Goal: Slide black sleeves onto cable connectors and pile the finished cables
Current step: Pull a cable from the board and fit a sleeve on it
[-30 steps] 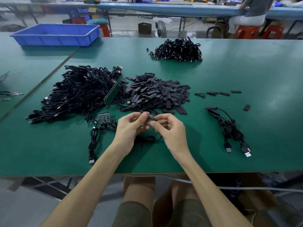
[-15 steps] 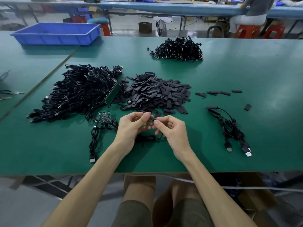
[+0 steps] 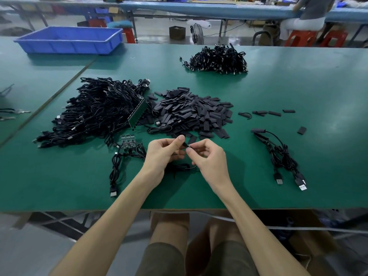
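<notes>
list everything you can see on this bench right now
table: one, green, under everything
cable heap: one, black, left of centre
sleeve pile: one, black, centre
far cable pile: one, black, far centre
cable bunch: one, black, near right
loose sleeves: about five, black, right of sleeve pile
tray: one, blue, far left
circuit board: one, green, between heap and sleeve pile
left hand grip: one, pinches cable end
right hand grip: one, pinches same cable end
</notes>
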### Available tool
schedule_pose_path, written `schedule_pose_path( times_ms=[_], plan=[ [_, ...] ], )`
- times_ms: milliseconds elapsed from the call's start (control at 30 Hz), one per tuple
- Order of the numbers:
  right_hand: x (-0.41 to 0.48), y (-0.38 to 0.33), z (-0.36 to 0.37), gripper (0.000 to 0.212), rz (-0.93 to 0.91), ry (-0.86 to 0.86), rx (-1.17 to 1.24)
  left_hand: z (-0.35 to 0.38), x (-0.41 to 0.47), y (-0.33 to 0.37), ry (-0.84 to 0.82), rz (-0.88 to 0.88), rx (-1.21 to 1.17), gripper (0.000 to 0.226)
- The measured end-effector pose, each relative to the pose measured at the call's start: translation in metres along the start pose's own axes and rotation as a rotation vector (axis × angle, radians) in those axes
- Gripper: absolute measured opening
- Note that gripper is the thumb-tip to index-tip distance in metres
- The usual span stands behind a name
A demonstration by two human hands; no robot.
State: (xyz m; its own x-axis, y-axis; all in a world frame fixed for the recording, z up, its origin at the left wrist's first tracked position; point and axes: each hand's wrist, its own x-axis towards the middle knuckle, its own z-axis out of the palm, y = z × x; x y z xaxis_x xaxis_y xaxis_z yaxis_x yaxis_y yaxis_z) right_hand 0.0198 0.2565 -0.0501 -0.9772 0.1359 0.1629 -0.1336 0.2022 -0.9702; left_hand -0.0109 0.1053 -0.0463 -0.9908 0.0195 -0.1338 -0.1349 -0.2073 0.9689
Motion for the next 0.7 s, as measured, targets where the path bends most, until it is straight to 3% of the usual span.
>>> schedule_pose_path(
  times_ms=[700],
  plan=[
    [-0.0014, -0.0008, 0.0018, 0.009, 0.001, 0.024, -0.049, -0.0027, 0.0016, 0.0052, -0.097, -0.045, 0.117, 0.031]
  ],
)
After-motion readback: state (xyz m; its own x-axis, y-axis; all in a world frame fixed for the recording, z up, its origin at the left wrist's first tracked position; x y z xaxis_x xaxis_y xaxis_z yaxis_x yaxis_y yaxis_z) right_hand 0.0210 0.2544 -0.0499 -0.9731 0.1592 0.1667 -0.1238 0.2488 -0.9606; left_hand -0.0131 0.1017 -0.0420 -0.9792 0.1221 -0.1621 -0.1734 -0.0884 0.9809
